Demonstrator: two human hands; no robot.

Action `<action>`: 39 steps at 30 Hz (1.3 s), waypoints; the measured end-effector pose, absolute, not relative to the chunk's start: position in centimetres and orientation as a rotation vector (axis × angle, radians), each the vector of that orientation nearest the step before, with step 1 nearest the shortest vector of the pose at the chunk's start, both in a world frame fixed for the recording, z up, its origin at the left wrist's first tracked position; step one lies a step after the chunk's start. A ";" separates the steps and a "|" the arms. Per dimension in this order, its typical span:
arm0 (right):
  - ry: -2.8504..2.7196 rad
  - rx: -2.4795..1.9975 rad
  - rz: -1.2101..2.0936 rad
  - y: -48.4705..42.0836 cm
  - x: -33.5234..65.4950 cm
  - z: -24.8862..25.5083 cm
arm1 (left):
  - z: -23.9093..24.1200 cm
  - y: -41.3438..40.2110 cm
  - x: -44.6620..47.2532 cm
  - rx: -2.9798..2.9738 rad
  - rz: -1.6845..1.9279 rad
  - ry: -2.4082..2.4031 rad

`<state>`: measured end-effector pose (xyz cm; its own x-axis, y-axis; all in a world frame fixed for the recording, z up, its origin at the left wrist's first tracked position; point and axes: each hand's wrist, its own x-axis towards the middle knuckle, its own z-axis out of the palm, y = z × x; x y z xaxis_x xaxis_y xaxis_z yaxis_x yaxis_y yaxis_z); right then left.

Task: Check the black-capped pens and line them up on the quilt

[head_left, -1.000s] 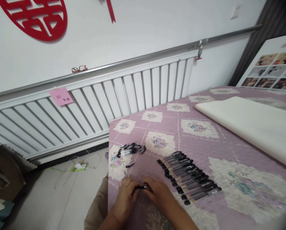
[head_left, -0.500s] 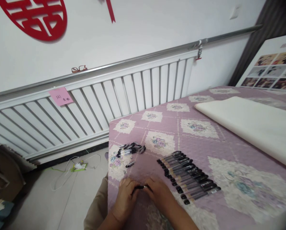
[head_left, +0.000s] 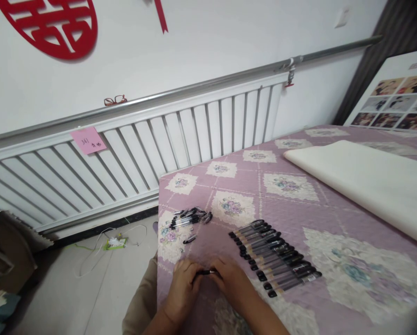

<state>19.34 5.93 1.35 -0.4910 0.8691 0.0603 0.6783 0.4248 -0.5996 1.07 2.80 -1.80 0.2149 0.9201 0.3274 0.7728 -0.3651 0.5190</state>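
Between my two hands runs a black pen, mostly hidden by the fingers. My left hand is closed on its left end. My right hand pinches the other end, where a small pale bit shows by the fingertips. Just right of my right hand lies a slanting row of black-capped clear pens, side by side. Beyond my left hand is a small pile of pen caps and dark pen parts. One loose cap lies nearer to my left hand.
The floral purple cover spreads under everything, its left edge beside my left arm. A folded cream sheet lies at the right. Behind stands a white radiator with glasses above it. A power strip sits on the floor.
The hands hardly move. At the join between them, the pale bit of the pen looks slightly shorter, and the right fingertips have shifted very slightly.
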 end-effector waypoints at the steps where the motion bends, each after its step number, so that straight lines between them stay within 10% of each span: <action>1: -2.329 -1.340 0.729 6.0 19.3 1.4 | -1.8 2.8 1.1 2.246 0.876 1.605; 39: -2.185 -1.297 0.785 6.5 20.7 1.2 | -1.2 2.8 1.5 2.236 0.814 1.732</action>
<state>20.66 6.50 1.21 -0.4371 0.8927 0.1097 0.6190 0.3870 -0.6834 1.47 2.77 -1.17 0.1622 0.9400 0.3002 0.8309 -0.2942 0.4723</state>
